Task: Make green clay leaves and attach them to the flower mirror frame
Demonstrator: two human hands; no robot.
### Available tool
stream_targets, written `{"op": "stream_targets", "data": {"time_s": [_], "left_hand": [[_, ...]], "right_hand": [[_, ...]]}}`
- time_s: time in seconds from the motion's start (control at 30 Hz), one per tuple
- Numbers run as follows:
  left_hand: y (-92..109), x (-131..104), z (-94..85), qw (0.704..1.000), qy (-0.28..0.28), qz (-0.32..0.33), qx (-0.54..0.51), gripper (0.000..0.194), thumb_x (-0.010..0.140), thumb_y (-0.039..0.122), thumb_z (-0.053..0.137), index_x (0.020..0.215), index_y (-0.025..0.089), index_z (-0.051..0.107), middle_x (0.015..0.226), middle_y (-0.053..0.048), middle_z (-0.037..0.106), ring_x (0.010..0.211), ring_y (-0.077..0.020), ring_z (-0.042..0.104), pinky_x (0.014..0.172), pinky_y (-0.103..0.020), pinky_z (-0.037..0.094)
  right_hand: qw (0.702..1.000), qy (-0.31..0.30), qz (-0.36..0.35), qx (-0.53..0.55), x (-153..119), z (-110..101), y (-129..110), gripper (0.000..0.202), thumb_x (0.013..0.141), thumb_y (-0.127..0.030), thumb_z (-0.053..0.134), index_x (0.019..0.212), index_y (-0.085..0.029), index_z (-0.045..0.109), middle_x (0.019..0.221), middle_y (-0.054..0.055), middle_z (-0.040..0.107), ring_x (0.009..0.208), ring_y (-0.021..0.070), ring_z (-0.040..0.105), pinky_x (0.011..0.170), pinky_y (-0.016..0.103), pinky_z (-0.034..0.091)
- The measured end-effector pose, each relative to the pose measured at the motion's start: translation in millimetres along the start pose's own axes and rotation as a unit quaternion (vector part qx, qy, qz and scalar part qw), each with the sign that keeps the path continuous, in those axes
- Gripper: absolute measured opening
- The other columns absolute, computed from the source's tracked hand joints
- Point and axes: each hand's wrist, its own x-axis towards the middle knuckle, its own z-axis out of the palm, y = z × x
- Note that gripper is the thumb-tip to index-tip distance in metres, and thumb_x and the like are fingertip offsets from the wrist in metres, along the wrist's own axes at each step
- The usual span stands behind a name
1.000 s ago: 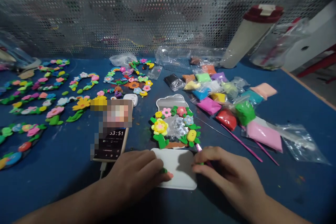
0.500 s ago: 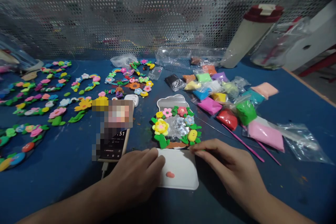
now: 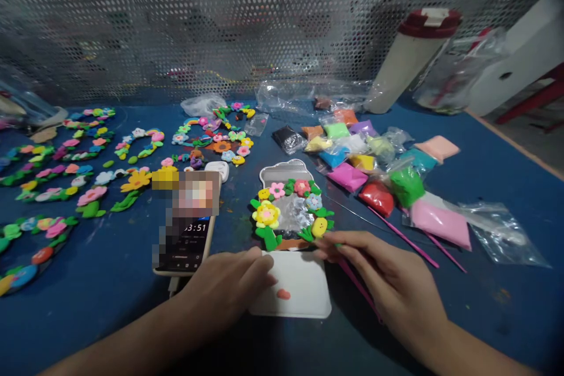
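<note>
A cloud-topped mirror (image 3: 282, 173) with a white lower panel (image 3: 304, 285) lies in front of me. A ring of clay flowers and leaves (image 3: 267, 215) sits over the mirror, around a crumpled shiny centre. On the white panel is a small peach-coloured dab (image 3: 283, 294). My left hand (image 3: 238, 279) is closed, its curled fingers resting on the panel's upper left edge. At the ring's lower right, beside a yellow clay piece (image 3: 319, 227), my right hand (image 3: 388, 282) pinches a thin pink stick (image 3: 361, 289). A speck of green shows at its fingertips.
A phone (image 3: 187, 235) on a cable and a white case (image 3: 217, 171) lie left. Several flower rings (image 3: 141, 144) cover the table's left. On the right are bagged clay packets (image 3: 348, 176), pink sticks (image 3: 408, 242) and a plastic bag (image 3: 506, 232). A bottle (image 3: 409, 59) stands behind.
My right hand has turned and shifted slightly, its fingertips now higher by the yellow clay piece. The pink stick under it has come into view. My left hand stays on the panel; the view moved slightly.
</note>
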Motion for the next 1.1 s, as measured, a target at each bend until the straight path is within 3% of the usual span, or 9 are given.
{"op": "stream_targets", "data": {"time_s": [0.17,0.37,0.53,0.7,0.97,1.1], "left_hand": [[-0.2,-1.5,6.1,0.999,0.026,-0.015,0.014,0.036,0.102,0.032,0.018,0.075,0.021,0.039,0.057,0.005,0.048,0.043,-0.0118,0.041,0.045,-0.028,0.017],[-0.2,0.2,3.0,0.999,0.046,0.016,0.017,0.035,0.102,0.026,0.019,0.074,0.021,0.039,0.057,0.004,0.049,0.047,-0.0116,0.043,0.046,-0.027,0.022],[-0.8,0.7,1.5,0.998,0.051,0.029,0.034,0.032,0.102,0.029,0.023,0.075,0.021,0.040,0.059,0.003,0.049,0.048,-0.0128,0.042,0.046,-0.028,0.021],[0.3,-0.2,0.6,0.997,0.057,0.023,0.047,0.032,0.101,0.027,0.024,0.074,0.021,0.040,0.059,0.003,0.051,0.049,-0.0135,0.043,0.047,-0.029,0.023],[1.1,4.2,-3.3,0.996,0.072,0.011,0.049,0.037,0.101,0.028,0.020,0.070,0.021,0.039,0.055,0.003,0.048,0.045,-0.0125,0.041,0.045,-0.028,0.022],[1.8,4.4,-3.7,0.995,0.080,0.006,0.052,0.038,0.101,0.029,0.019,0.071,0.021,0.039,0.055,0.003,0.049,0.045,-0.0125,0.042,0.045,-0.027,0.023]], "right_hand": [[1.000,0.004,0.000,-0.013,-0.6,-0.2,-3.1,0.007,0.084,-0.025,0.064,0.078,-0.024,0.066,0.071,-0.004,0.072,0.062,0.0104,0.067,0.056,0.017,0.049],[0.999,0.003,0.008,-0.033,0.6,-1.4,-5.3,0.018,0.080,-0.034,0.068,0.067,-0.023,0.065,0.058,-0.005,0.067,0.048,0.0105,0.060,0.046,0.019,0.044],[1.000,-0.025,-0.009,-0.011,0.1,-2.2,-2.1,0.012,0.087,-0.018,0.059,0.084,-0.024,0.068,0.078,-0.004,0.073,0.069,0.0097,0.067,0.062,0.017,0.049],[0.999,-0.046,-0.019,0.012,0.3,-1.7,1.5,0.027,0.089,-0.010,0.052,0.105,-0.027,0.066,0.101,-0.003,0.072,0.091,0.0105,0.067,0.078,0.018,0.049],[0.997,-0.038,0.045,0.047,1.4,1.4,-2.6,0.013,0.082,-0.014,0.064,0.089,-0.025,0.065,0.083,-0.004,0.072,0.073,0.0099,0.067,0.065,0.017,0.050],[0.998,-0.036,0.017,0.042,2.3,2.5,-4.3,0.010,0.077,-0.020,0.072,0.077,-0.022,0.062,0.073,-0.004,0.066,0.067,0.0102,0.062,0.062,0.018,0.048]]}}
